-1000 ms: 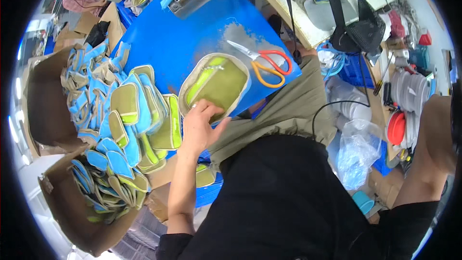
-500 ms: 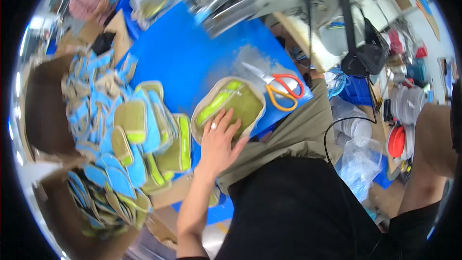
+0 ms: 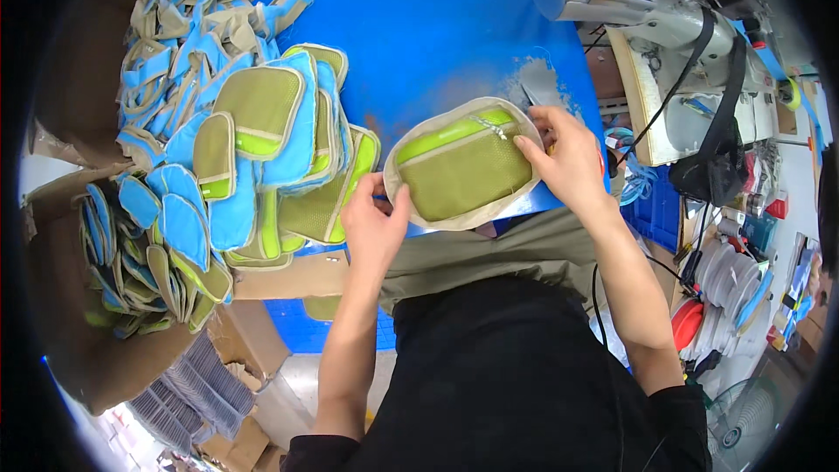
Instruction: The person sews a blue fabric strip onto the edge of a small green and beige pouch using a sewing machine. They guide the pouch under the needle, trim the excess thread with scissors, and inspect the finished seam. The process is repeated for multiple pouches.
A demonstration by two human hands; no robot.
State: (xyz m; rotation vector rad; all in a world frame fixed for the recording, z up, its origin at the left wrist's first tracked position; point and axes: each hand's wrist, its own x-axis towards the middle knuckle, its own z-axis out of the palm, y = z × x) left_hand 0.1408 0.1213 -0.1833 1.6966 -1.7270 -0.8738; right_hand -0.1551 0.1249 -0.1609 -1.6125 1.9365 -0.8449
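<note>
I hold the pouch [image 3: 468, 166] between my two hands, over the near edge of the blue worktop [image 3: 428, 26]. Whether it rests there or is lifted, I cannot tell. My left hand [image 3: 377, 217] grips its left end, thumb on the beige rim and fingers curled beside it. My right hand [image 3: 566, 157] grips the right end, thumb pressed on the front and fingers round the far side of the rim. The pouch lies long side across me, its olive mesh facing up, with a lime strip along the far side and a small silvery piece [image 3: 492, 127] near the strip's right end.

Just left of my left hand, a heap of olive, lime and blue pads [image 3: 262, 100] overlaps on the worktop. Beyond it lies a tangle of blue and beige straps [image 3: 197, 52]. Nearer me on the left, a brown carton [image 3: 61, 332] holds more pads, packed on edge, and a stack of grey sheets [image 3: 197, 393] sits below it.

A metal machine [image 3: 651, 13] stands past the worktop's far right corner, a black strap [image 3: 730, 92] hanging by it. Farther right are pale reels [image 3: 721, 284], a red disc [image 3: 687, 323] and a fan [image 3: 734, 433].
</note>
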